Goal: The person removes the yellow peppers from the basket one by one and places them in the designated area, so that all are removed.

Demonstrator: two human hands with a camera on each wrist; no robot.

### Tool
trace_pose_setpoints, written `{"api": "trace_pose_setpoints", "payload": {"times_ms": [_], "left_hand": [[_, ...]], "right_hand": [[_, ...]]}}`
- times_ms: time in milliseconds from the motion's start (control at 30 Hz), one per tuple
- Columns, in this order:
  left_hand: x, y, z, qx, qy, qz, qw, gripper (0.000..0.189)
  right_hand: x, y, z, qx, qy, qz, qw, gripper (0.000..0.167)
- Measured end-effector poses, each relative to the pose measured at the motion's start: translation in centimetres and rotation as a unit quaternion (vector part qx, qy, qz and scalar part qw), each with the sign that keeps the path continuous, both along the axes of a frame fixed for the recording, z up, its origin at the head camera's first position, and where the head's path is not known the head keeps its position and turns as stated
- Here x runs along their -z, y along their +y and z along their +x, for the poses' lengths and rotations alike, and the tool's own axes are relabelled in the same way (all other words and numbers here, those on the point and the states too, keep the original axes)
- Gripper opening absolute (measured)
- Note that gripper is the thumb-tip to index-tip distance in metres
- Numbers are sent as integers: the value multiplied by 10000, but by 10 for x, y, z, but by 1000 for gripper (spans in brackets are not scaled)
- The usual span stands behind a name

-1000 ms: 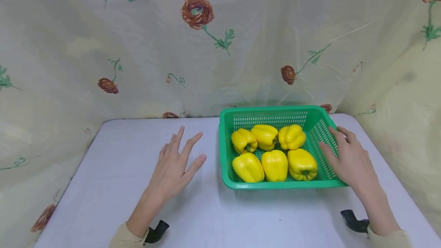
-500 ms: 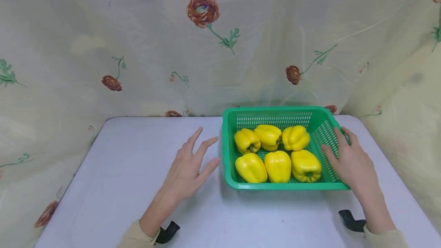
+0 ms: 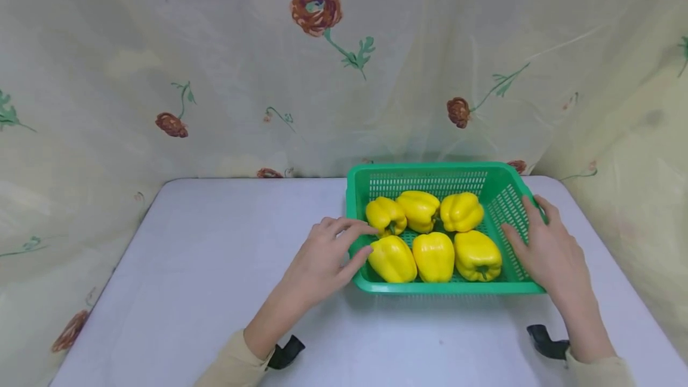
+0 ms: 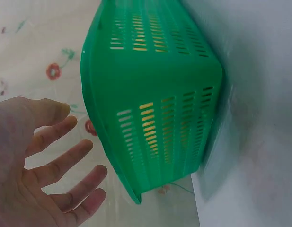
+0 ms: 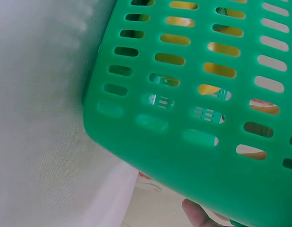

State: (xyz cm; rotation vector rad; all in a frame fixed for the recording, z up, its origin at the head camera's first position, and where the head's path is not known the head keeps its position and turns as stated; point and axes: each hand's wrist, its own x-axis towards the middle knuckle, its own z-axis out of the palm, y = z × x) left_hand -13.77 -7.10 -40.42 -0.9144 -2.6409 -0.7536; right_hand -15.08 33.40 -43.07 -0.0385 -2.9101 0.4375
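A green plastic basket (image 3: 446,287) with slotted walls stands on the white-covered table, right of centre. Several yellow bell peppers lie in it in two rows, among them a front-left one (image 3: 392,260) and a back-left one (image 3: 385,215). My left hand (image 3: 325,258) reaches over the basket's left rim, its thumb and index fingertips overlapping the left peppers in the head view. In the left wrist view the left hand's spread fingers (image 4: 65,165) hold nothing and hang beside the rim. My right hand (image 3: 553,249) grips the basket's right rim, thumb on the inner side, other fingers over the edge.
The table (image 3: 226,243) extends to the left of the basket. A flower-printed curtain (image 3: 236,64) hangs behind the table and along both sides. Black curved pieces stick out from both wrists, the left one (image 3: 286,352) and the right one (image 3: 547,342).
My left hand has moved right, from over the bare table to the basket's left rim, its fingers drawing closer together. My right hand stays on the right rim; the peppers have not shifted.
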Motion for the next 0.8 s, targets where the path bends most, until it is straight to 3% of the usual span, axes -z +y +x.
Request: {"api": "trace_pose_setpoints", "payload": {"times_ms": [367, 800], "left_hand": [[4, 21, 0, 117, -78, -266, 9995, 30], [2, 40, -1, 163, 47, -1015, 9947, 38]], "right_hand": [[-1, -1, 0, 14, -71, -7, 10000, 77], [0, 0, 0, 9, -27, -34, 10000, 76]]}}
